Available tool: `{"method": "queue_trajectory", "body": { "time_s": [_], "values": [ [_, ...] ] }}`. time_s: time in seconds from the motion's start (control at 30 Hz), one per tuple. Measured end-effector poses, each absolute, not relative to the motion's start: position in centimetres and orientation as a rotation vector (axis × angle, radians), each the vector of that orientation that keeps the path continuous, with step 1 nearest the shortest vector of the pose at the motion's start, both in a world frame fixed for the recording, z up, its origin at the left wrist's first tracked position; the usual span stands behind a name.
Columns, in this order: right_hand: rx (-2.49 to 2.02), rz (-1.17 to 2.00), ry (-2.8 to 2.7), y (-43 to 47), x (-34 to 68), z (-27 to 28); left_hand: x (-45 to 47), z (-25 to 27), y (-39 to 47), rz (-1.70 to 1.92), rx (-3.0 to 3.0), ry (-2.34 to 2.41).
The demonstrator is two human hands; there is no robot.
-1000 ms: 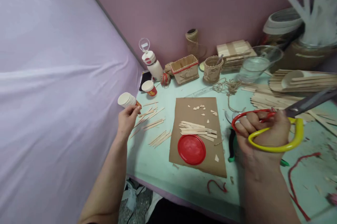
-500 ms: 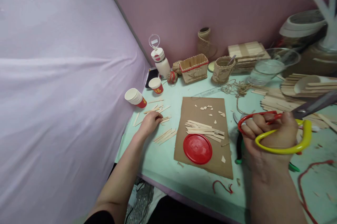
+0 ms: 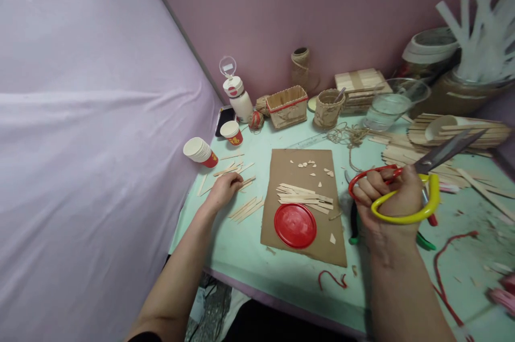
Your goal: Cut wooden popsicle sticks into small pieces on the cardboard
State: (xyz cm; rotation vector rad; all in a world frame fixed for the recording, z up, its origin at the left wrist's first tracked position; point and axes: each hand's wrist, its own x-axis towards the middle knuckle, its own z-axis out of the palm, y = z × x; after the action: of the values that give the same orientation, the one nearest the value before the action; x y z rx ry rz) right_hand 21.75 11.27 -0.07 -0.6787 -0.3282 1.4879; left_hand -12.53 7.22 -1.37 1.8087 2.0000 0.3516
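Right hand (image 3: 386,194), grip wrapped round scissors (image 3: 421,165), is right of the cardboard (image 3: 301,175); left hand (image 3: 226,192), fingers bent, hold unclear, touches wooden strips (image 3: 248,181), bare counter (image 3: 237,243) towards the front edge

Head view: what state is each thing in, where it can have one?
Right hand: closed around scissors
Scissors: slightly open
Left hand: fingers at wooden strips, grip unclear
White bottle: upright, flip lid raised
Single paper cup: upright
Stacked paper cups: nested, tipped over
Red plastic lid: flat on cardboard
Rectangular basket: upright, open-topped
Twine spool: upright
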Motion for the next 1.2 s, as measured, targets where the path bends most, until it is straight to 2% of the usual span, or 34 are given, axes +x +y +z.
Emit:
{"method": "queue_trajectory", "body": {
  "time_s": [0.83, 1.03, 1.2],
  "values": [
    [-0.681, 1.454, -0.293, 11.5, 20.6, 0.0, -10.8, -0.9, 6.3, -0.096, 2.243, 2.126],
    [-0.68, 1.464, -0.288, 11.5, 20.6, 0.1, -10.2, -0.6, 6.1, -0.039, 2.212, 2.183],
    [-0.673, 1.475, -0.29, 11.4, 20.6, 0.3, -10.3, 1.6, 5.7, 0.162, 2.135, 2.273]
  ]
}}
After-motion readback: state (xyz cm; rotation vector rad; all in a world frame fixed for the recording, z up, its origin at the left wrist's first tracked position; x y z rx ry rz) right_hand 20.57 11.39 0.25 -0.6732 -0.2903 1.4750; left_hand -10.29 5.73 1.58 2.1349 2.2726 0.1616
